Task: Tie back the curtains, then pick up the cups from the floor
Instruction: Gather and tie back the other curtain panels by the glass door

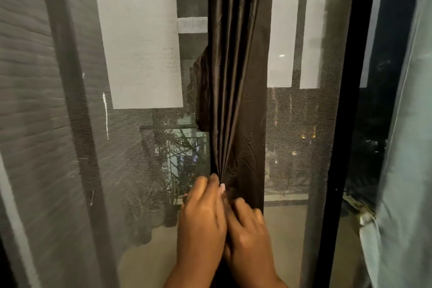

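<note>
We are working low in the centre of the frame. Our left hand (202, 217) is pinching the gathered folds of the dark curtain (236, 77) between thumb and fingers, and our right hand (249, 236) is lying just beside it with fingers curled onto the same cloth, seemingly holding it too. The curtain is hanging in one narrow bunch from the top centre down to our hands, in front of the mesh screen (140, 147). We are seeing no band around it, so we judge the tying is not finished. A pale curtain (406, 147) is hanging at the right edge. The cups are not appearing in view, so that part is waiting.
</note>
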